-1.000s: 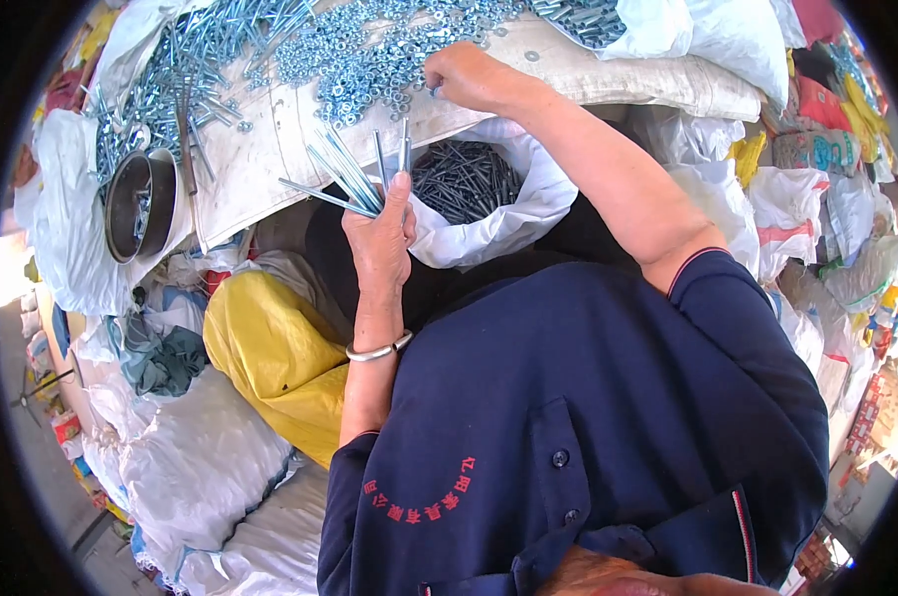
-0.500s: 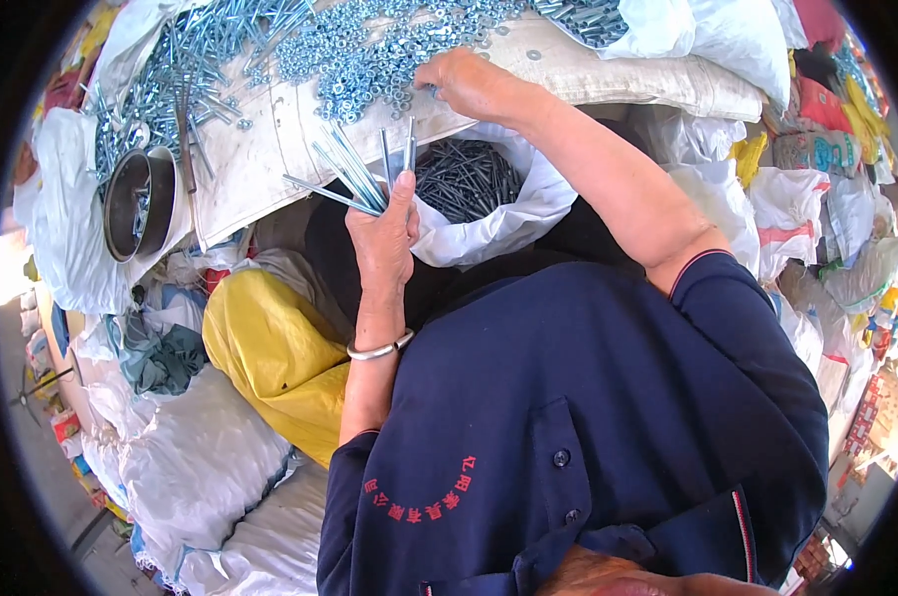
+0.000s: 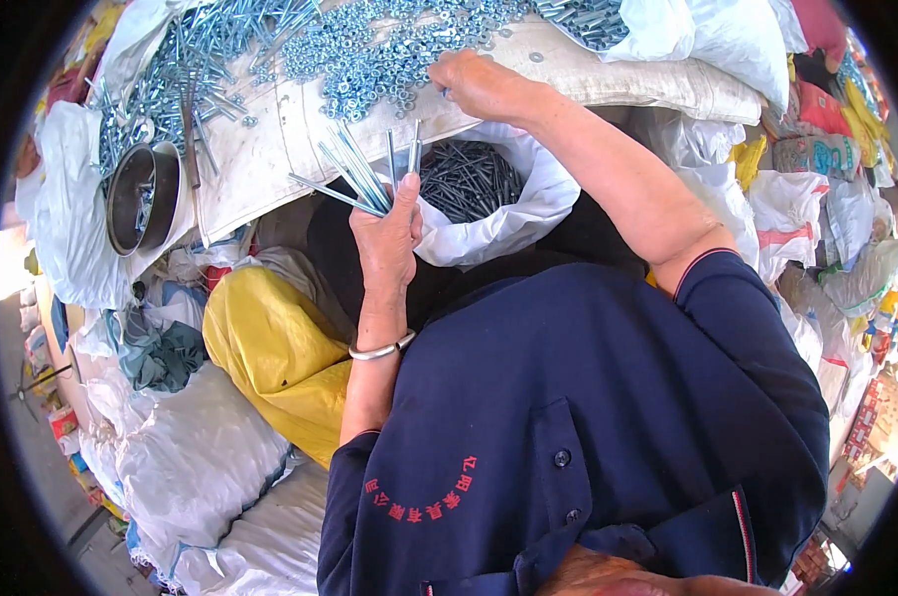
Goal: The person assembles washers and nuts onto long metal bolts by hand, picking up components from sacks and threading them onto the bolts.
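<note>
My left hand (image 3: 385, 236) is closed around several long silvery metal rods (image 3: 353, 167), which fan out upward past the thumb. One of them leans well to the left. At the near edge of a heap of shiny nuts (image 3: 369, 55) is my right hand (image 3: 477, 85), its fingers pinched together. What they hold, if anything, is too small to make out. Between my hands, lower down, stands an open white sack (image 3: 516, 226) filled with dark screw-like pieces (image 3: 469, 179).
A pale cloth-covered work surface (image 3: 270, 149) bears the nuts and, at left, loose rods (image 3: 176, 84). A round dark metal bowl (image 3: 121, 214) sits at its left edge. More metal pieces (image 3: 583, 20) lie at the back right. White sacks (image 3: 186, 457) and a yellow bag (image 3: 270, 338) surround me.
My right hand has drawn slightly right from the nuts, fingers still pinched. My left hand keeps its hold on the rods and has barely shifted.
</note>
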The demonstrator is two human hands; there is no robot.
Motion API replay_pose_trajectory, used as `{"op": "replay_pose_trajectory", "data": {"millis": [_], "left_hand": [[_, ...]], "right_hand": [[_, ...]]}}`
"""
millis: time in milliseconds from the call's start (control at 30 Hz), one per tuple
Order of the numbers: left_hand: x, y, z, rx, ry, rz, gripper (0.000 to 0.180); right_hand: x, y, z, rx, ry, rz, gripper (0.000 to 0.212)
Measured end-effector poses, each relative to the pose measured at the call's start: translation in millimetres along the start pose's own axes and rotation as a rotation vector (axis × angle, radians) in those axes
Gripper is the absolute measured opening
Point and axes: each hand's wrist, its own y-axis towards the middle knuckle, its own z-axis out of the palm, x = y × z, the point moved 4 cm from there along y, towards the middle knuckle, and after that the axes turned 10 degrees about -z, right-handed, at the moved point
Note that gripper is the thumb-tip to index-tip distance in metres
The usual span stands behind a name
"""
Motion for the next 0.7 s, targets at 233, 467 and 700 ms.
{"op": "replay_pose_trajectory", "data": {"millis": [233, 467, 700], "left_hand": [[4, 1, 0, 0.020, 0.005, 0.001, 0.027], [3, 2, 5, 0.031, 0.039, 0.016, 0.030], [1, 1, 7, -0.011, 0.175, 0.105, 0.034]], "right_hand": [[7, -9, -12, -0.065, 0.311, 0.072, 0.010], [42, -34, -15, -0.159, 1.065, 0.180, 0.008], [56, -55, -18, -0.293, 1.054, 0.267, 0.014]]}}
